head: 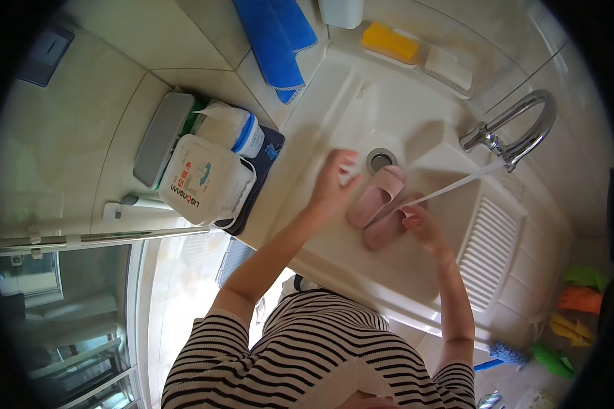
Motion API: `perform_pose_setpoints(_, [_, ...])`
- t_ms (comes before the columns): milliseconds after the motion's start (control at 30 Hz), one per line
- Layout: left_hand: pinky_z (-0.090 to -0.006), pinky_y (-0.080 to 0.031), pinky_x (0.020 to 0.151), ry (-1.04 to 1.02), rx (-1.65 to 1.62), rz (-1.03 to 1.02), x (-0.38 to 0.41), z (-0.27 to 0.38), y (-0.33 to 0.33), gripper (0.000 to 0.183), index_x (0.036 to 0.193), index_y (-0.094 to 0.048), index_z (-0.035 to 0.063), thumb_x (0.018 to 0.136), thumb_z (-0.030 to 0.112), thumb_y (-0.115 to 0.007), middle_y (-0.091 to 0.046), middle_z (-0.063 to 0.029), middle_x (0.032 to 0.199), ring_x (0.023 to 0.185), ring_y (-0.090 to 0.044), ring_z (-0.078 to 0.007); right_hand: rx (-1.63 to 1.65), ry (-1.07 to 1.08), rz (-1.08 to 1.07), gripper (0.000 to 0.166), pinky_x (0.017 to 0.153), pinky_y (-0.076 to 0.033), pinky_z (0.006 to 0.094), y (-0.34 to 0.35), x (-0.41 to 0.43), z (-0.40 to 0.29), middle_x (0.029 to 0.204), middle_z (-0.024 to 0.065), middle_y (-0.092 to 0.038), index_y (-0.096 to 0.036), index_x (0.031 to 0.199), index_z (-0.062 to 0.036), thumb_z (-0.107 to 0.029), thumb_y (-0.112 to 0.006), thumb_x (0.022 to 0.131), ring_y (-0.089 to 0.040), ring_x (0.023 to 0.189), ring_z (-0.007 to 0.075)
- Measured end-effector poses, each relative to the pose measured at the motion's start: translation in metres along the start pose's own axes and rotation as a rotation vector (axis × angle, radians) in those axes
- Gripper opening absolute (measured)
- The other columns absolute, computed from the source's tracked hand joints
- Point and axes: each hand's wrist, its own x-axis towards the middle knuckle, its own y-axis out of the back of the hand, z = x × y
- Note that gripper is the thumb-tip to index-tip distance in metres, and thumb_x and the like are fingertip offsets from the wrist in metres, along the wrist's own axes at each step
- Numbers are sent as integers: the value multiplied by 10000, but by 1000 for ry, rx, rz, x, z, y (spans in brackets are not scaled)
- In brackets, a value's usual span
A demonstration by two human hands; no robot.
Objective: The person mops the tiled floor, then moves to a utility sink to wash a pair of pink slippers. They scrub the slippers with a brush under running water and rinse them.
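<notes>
Two pink slide slippers lie side by side in the white sink [337, 255]. One slipper [363, 207] has its toe end beside the metal drain [381, 161]; the other slipper [384, 233] is nearer my right hand. My left hand [333, 179] hovers left of the slippers, blurred, with fingers curved and apart and nothing held. Water [455, 185] runs in a slanting stream from the chrome faucet [532, 128] onto my right hand [422, 227]. The fingers of that hand are bent over the second slipper's edge; whether they grip it is unclear.
A ribbed washboard [488, 253] is moulded into the sink's right side. Plastic tubs, including a white lidded one [199, 179], crowd the left ledge. A blue towel [281, 46] hangs at the back, near a yellow sponge [390, 42]. Gloves [580, 299] and a blue brush [506, 353] are at right.
</notes>
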Motion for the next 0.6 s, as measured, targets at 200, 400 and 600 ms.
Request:
perform_pose_setpoints(200, [-313,-391,837,-59,-81,618,49,40,38,654,1251,-322,4,731,129,-699,-447,-104,1136,1088,-409,-183,152,10,-145,354,807,-454,272,-9,8,-20,1074,63,-584,-522,1167,-8,-160,-575,851,-556,925,133])
perform_pose_setpoints(400, [-269,-382,830,112,-475,520,106,43,62,459,1139,-489,12,760,186,-680,-549,-60,1030,939,-494,-119,409,46,-229,346,794,-443,238,-20,17,-31,1049,19,-571,-505,1186,-22,-144,-566,869,-545,929,118])
perform_pose_setpoints(600, [-348,-387,922,110,-863,-89,70,110,47,304,1104,-505,38,817,139,-527,-567,-49,1067,998,-531,-160,471,-26,-152,298,727,-449,212,-17,18,-22,998,20,-591,-540,1140,-19,-158,-555,878,-559,856,97])
